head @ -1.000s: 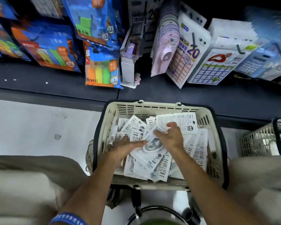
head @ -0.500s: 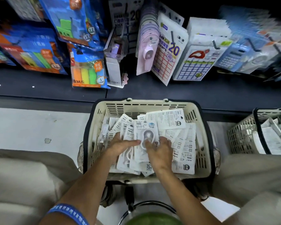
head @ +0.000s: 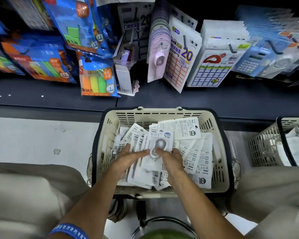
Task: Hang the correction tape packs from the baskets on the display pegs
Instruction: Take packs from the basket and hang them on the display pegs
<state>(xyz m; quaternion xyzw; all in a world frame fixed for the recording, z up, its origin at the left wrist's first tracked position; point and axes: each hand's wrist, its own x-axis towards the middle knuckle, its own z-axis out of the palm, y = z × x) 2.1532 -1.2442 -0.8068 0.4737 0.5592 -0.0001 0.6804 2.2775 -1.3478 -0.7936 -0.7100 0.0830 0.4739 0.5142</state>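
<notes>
A cream basket with a black handle stands on the floor in front of me, full of white correction tape packs. Both hands are inside it. My left hand holds a small stack of packs from the left side. My right hand presses on the front of the top pack, which faces up and shows a grey round tape dispenser. Display pegs stick out above the dark shelf, loaded with hanging goods.
On the pegs hang pink correction tapes, sticker sheets, blue calculators and colourful blue bags. A second cream basket with packs stands at the right. My knees flank the basket. The dark shelf runs behind it.
My hands gathered several packs into a stack and brought a dispenser-front pack upright on top. My right hand moved from the back of the basket toward the middle. The view shifted slightly.
</notes>
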